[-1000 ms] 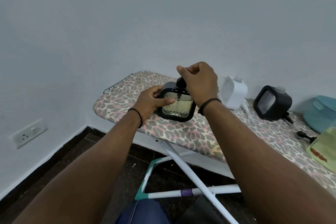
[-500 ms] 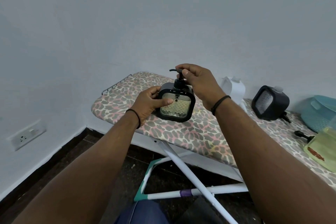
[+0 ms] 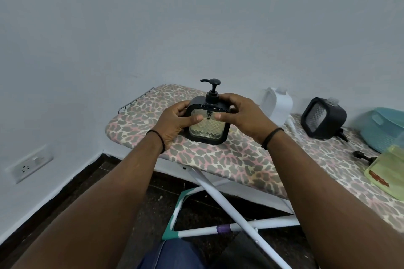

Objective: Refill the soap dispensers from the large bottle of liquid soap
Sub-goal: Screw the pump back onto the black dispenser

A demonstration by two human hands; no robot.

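A black square soap dispenser (image 3: 207,131) with a clear patterned front and its black pump (image 3: 211,87) fitted stands upright on the leopard-print ironing board (image 3: 240,159). My left hand (image 3: 175,124) grips its left side, thumb on the front. My right hand (image 3: 242,118) grips its right side and top, thumb on the front. Further right stand a white dispenser (image 3: 277,105) and a second black dispenser (image 3: 323,119), both without pumps. The large bottle of yellow-green liquid soap (image 3: 387,170) lies at the right edge.
A loose black pump (image 3: 363,156) lies by the large bottle. A teal plastic basket (image 3: 384,129) sits at the far right. The wall runs close behind the board, with a socket (image 3: 28,167) low on the left. The board's white legs (image 3: 229,207) cross below.
My right hand left the pump top and came down onto the dispenser's right side. The pump now stands uncovered. My left hand kept its hold.
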